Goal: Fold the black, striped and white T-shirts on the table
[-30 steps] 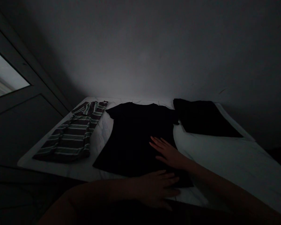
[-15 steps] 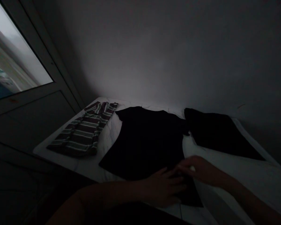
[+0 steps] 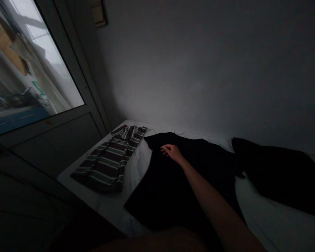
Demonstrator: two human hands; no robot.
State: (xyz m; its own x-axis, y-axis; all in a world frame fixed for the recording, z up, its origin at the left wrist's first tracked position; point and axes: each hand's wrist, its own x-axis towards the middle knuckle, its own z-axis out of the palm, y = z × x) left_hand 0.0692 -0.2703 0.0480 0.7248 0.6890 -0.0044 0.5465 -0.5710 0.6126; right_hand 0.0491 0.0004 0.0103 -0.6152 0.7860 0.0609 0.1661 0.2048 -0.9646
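Observation:
A black short-sleeved shirt [image 3: 168, 189] lies spread out on the white marbled surface [image 3: 139, 157]. Over its upper left part, near the sleeve, is my right hand [image 3: 171, 152], its fingers loosely bent and slightly apart, with nothing visible in them. My right forearm crosses the shirt from the lower right. Only a dark strip of my left arm shows along the bottom edge; the left hand itself is out of sight. To the left lies a striped shirt [image 3: 107, 162], its sides folded inward.
Another black garment [image 3: 283, 175] lies at the right, beside the spread shirt's sleeve. A grey wall [image 3: 199, 70] rises behind the surface. At the left stands a door [image 3: 60, 136] with a glass pane, and a small box [image 3: 98, 13] is fixed high on the wall.
My right hand has moved from the black shirt's lower hem up to its upper left part. My left hand has dropped out of sight. The view has shifted left and up.

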